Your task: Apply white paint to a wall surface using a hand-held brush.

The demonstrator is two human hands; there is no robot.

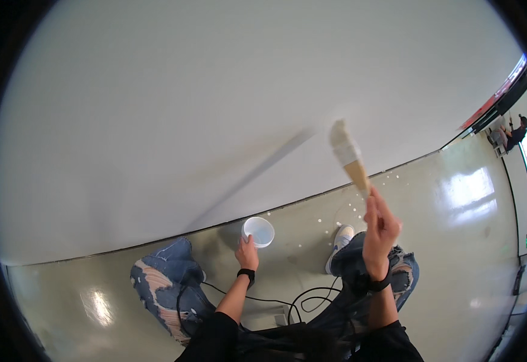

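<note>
Head view. 1 right hand (382, 232), raised, fingers clamped round the lower handle of 1 flat paintbrush with pale bristles, a whitish collar and a tan handle (356, 171); bristles point up, set before 1 broad, smooth white wall (155, 120). Whether they touch it, I cannot tell from here. 1 left hand (248, 254), lower, clamped on the near side of 1 round white tub (267, 224), its mouth upward, near the wall's foot. 1 grey diagonal band (257, 171) on the wall, left of the brush. 2 black wristbands, 1 per wrist. 2 legs in ripped blue denim jeans (167, 271), knees apart. Glossy grey-green floor (444, 241), with small white spots (319, 220) and 1 looped black cable (275, 300). Far right: 1 other person (516, 136), dark-topped, beside a bright window.
</note>
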